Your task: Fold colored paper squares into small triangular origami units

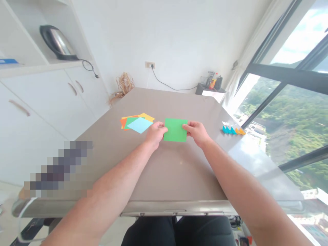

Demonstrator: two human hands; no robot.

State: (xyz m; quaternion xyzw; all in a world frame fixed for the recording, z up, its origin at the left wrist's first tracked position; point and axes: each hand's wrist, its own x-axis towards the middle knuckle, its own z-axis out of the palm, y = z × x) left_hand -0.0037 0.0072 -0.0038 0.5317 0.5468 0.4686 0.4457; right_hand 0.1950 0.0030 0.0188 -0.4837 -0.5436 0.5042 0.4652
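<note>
A square sheet of green paper (175, 130) is held up flat above the table, facing me. My left hand (155, 134) pinches its left edge, thumb in front and fingers behind. On the right edge, my right hand (197, 132) grips it the same way near the upper corner. Just left of my left hand lies a loose, fanned pile of coloured paper sheets, with a light blue sheet (140, 125) on top and green, orange and yellow ones beneath. Toward the table's right edge stands a row of small folded paper pieces (229, 130), blue ones beside orange ones.
The grey-brown table (176, 171) reaches from my lap toward the white wall. A pixelated dark object (60, 167) covers its near left corner. Large windows (282, 102) line the right side. White cabinets (48, 99) with a kettle (57, 42) on their shelf stand at left.
</note>
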